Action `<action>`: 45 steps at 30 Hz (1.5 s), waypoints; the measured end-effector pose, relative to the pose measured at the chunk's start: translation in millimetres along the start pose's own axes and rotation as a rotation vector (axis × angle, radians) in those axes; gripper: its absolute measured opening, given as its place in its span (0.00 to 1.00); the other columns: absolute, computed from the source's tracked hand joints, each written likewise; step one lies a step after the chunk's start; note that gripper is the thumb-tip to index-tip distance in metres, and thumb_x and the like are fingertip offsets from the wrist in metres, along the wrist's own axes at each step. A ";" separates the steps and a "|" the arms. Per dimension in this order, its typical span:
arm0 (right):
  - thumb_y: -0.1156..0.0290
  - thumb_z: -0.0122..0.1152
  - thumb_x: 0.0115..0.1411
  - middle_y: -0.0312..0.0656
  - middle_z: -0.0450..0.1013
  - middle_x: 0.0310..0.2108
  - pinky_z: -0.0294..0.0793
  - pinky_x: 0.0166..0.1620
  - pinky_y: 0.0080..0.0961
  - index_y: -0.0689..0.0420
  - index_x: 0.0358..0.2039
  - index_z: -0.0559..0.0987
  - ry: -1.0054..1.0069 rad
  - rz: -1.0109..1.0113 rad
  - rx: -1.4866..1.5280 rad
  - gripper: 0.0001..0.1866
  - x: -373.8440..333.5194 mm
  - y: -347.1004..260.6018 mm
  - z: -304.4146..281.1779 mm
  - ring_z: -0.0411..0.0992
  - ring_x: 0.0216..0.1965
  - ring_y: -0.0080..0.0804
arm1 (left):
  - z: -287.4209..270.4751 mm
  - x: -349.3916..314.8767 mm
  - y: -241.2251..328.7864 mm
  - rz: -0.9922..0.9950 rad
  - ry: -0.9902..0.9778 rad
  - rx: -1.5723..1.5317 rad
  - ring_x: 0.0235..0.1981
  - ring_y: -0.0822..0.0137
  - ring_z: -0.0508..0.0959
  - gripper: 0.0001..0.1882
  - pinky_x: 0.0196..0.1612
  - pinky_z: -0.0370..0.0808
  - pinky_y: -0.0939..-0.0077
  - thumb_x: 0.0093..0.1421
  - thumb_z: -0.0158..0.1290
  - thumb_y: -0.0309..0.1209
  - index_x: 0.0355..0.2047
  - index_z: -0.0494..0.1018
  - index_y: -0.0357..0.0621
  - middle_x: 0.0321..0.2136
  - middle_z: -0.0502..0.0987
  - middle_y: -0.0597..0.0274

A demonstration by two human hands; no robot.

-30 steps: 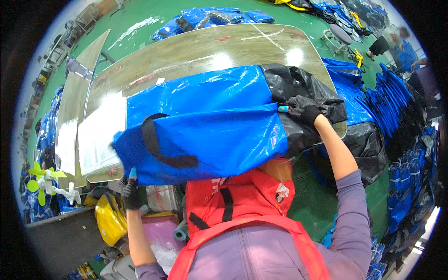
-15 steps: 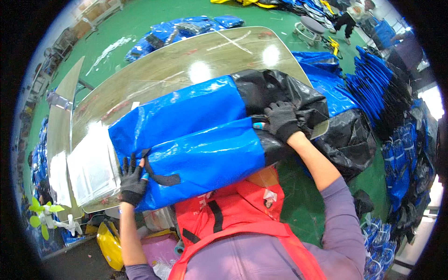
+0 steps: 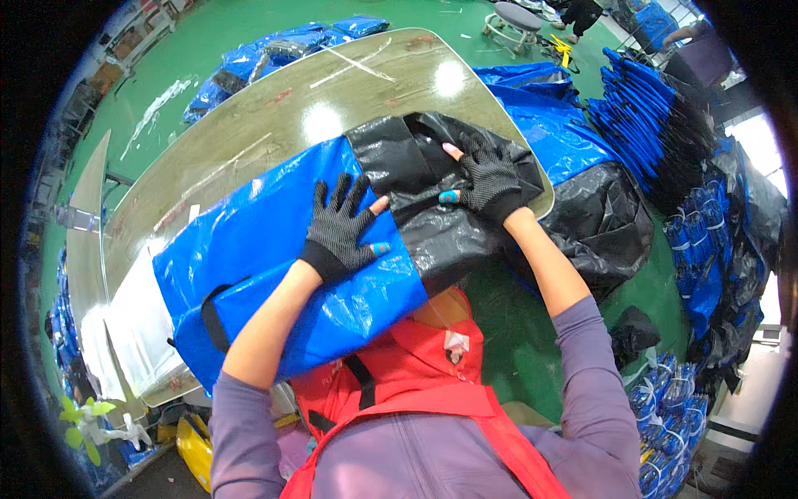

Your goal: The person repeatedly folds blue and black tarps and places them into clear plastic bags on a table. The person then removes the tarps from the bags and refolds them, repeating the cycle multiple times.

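Observation:
A large blue and black sheet-plastic bag (image 3: 249, 208) lies flattened across the table's near side, its black end to the right. My left hand (image 3: 342, 229), in a dark fingerless-tipped glove, rests spread on the blue part close to the black seam. On the black end my right hand (image 3: 489, 176) lies with fingers apart, gloved alike, with blue tape at the thumb tip. Neither hand is closed round anything. A black strap (image 3: 214, 320) loops over the bag's left part, partly behind my left forearm.
The wood-patterned table (image 3: 274, 116) has a rounded far corner. Clear plastic sheets (image 3: 141, 324) lie on its left end. Blue and black bags (image 3: 598, 191) are heaped at right, beside a stacked pile (image 3: 636, 125). A round stool (image 3: 517, 18) and another person's legs (image 3: 578, 15) are farther off.
My left hand has moved from the bag's left end rightward to near the black seam. My right hand has spread on the black end, which now lies flatter. The view has shifted slightly.

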State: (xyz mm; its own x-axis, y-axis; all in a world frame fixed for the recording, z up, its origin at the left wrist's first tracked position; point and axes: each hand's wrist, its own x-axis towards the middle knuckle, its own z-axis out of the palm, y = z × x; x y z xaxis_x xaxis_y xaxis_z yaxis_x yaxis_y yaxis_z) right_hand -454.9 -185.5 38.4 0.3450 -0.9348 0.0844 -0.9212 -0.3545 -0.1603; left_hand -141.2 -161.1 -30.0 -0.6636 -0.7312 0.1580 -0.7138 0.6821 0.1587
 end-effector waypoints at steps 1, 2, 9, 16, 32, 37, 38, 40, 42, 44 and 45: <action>0.32 0.58 0.45 0.53 0.55 0.65 0.44 0.64 0.60 0.47 0.63 0.64 0.117 -0.037 -0.050 0.49 -9.1 -5.1 0.0 0.51 0.66 0.54 | 1.4 -2.5 -1.3 0.009 -0.014 -0.003 0.68 0.41 0.45 0.39 0.65 0.34 0.35 0.54 0.46 0.62 0.64 0.60 0.61 0.67 0.49 0.44; 0.39 0.58 0.50 0.55 0.58 0.63 0.48 0.62 0.60 0.48 0.62 0.64 0.289 -0.087 -0.122 0.42 -18.8 -14.1 2.4 0.55 0.63 0.56 | -0.7 -3.9 -2.2 0.016 -0.015 0.019 0.68 0.41 0.45 0.38 0.65 0.34 0.35 0.55 0.45 0.61 0.64 0.60 0.60 0.67 0.49 0.44; 0.58 0.58 0.54 0.40 0.76 0.43 0.64 0.55 0.51 0.47 0.47 0.78 0.351 -0.479 -0.003 0.19 -111.2 -95.4 8.9 0.71 0.50 0.42 | -14.1 2.1 -5.5 0.141 -0.078 0.067 0.69 0.45 0.47 0.30 0.65 0.38 0.35 0.62 0.41 0.46 0.64 0.59 0.54 0.67 0.51 0.47; 0.56 0.54 0.56 0.48 0.77 0.27 0.76 0.34 0.42 0.47 0.32 0.81 -0.034 -0.368 -0.020 0.12 50.8 -81.4 -48.1 0.78 0.31 0.44 | 8.8 -10.6 2.0 0.319 -0.225 0.061 0.68 0.50 0.51 0.32 0.65 0.42 0.38 0.61 0.45 0.48 0.65 0.57 0.55 0.67 0.52 0.53; 0.31 0.50 0.52 0.51 0.78 0.38 0.75 0.46 0.44 0.52 0.35 0.84 -0.462 0.008 -0.119 0.35 113.4 -47.9 35.7 0.77 0.41 0.49 | -87.2 -243.7 -137.2 -0.957 -0.436 -1.317 0.51 0.63 0.74 0.27 0.56 0.68 0.68 0.62 0.50 0.46 0.56 0.70 0.42 0.52 0.74 0.55; 0.40 0.50 0.56 0.49 0.78 0.36 0.75 0.44 0.42 0.51 0.34 0.84 -0.446 0.057 -0.180 0.28 114.9 -55.3 44.2 0.77 0.40 0.48 | -52.5 -394.6 -114.3 -0.689 0.484 -1.882 0.54 0.52 0.70 0.39 0.58 0.66 0.50 0.64 0.39 0.60 0.61 0.59 0.41 0.56 0.68 0.48; 0.43 0.49 0.58 0.49 0.78 0.36 0.75 0.44 0.42 0.50 0.34 0.84 -0.450 0.062 -0.199 0.26 115.3 -55.7 44.5 0.77 0.40 0.48 | -32.1 -402.2 -100.4 -0.618 0.713 -1.793 0.55 0.53 0.68 0.40 0.60 0.64 0.51 0.62 0.41 0.61 0.62 0.58 0.42 0.57 0.66 0.48; 0.46 0.48 0.59 0.48 0.78 0.36 0.75 0.43 0.42 0.50 0.34 0.84 -0.447 0.066 -0.232 0.23 116.8 -57.5 43.2 0.77 0.39 0.48 | -0.5 -401.3 -74.3 -0.503 0.874 -1.580 0.58 0.54 0.64 0.42 0.63 0.58 0.53 0.60 0.46 0.61 0.64 0.56 0.43 0.59 0.63 0.48; 0.48 0.49 0.59 0.49 0.78 0.36 0.76 0.43 0.42 0.52 0.34 0.84 -0.450 0.078 -0.278 0.23 115.1 -58.6 38.4 0.77 0.39 0.48 | 15.7 -381.6 -61.2 -0.851 1.005 -1.014 0.53 0.55 0.68 0.42 0.59 0.62 0.60 0.57 0.52 0.60 0.59 0.61 0.38 0.53 0.68 0.46; 0.45 0.48 0.60 0.52 0.78 0.34 0.76 0.43 0.42 0.55 0.31 0.84 -0.358 0.020 -0.225 0.26 108.2 -58.7 32.9 0.77 0.38 0.49 | 8.9 -353.2 -63.4 -1.078 0.991 -0.679 0.43 0.58 0.72 0.36 0.50 0.67 0.64 0.56 0.57 0.56 0.51 0.68 0.35 0.44 0.74 0.47; 0.43 0.48 0.59 0.52 0.78 0.33 0.75 0.42 0.42 0.55 0.31 0.84 -0.349 0.068 -0.257 0.28 101.8 -56.9 29.4 0.77 0.37 0.49 | -4.1 -338.8 -72.1 -1.089 0.991 -0.547 0.37 0.59 0.74 0.32 0.44 0.70 0.65 0.56 0.59 0.53 0.46 0.73 0.35 0.39 0.77 0.48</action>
State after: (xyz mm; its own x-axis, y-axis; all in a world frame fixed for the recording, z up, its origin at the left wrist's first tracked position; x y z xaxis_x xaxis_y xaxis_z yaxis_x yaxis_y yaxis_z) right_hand -362.0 -261.1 27.2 0.2815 -0.9231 -0.2622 -0.9434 -0.3161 0.1001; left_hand 136.0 37.5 -91.0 0.6587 -0.7084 0.2535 -0.4221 -0.0690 0.9039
